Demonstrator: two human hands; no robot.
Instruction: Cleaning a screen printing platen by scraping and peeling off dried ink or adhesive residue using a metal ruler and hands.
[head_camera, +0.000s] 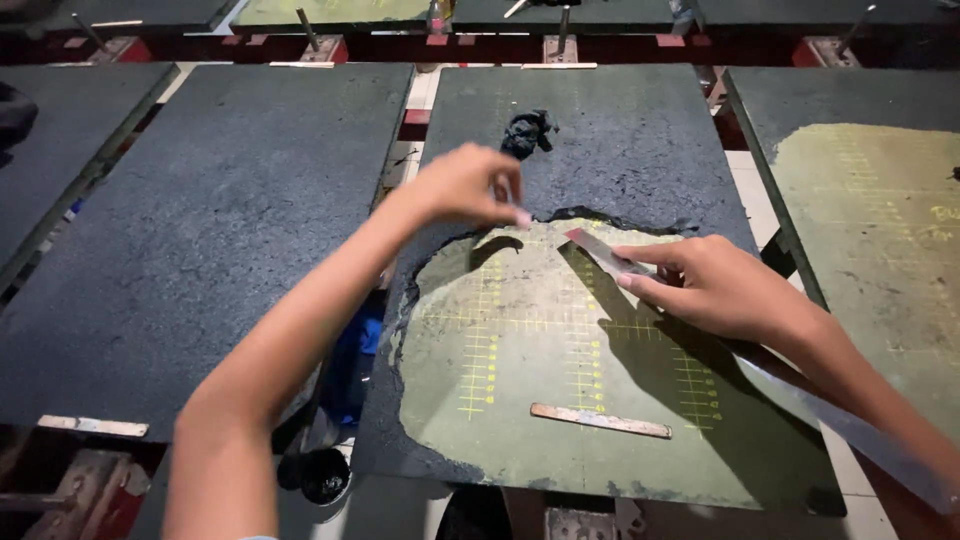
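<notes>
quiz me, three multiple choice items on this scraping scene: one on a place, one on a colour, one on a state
1. Where does the small flat strip lie?
A. on the scraped green patch, near the front edge
B. on the left board
C. in the left hand

2. What colour is the surface bared on the middle board?
A. red
B. yellow-green
C. white

3. What is the right hand doing?
A. hanging empty
B. holding a long flat blade
C. gripping a cup

Answers: 1 A, the strip rests on the cleared green patch. 2 B, yellow-green shows where the dark coating is gone. 3 B, its fingers press on the long flat blade, while the left hand pinches at the coating's edge.
</notes>
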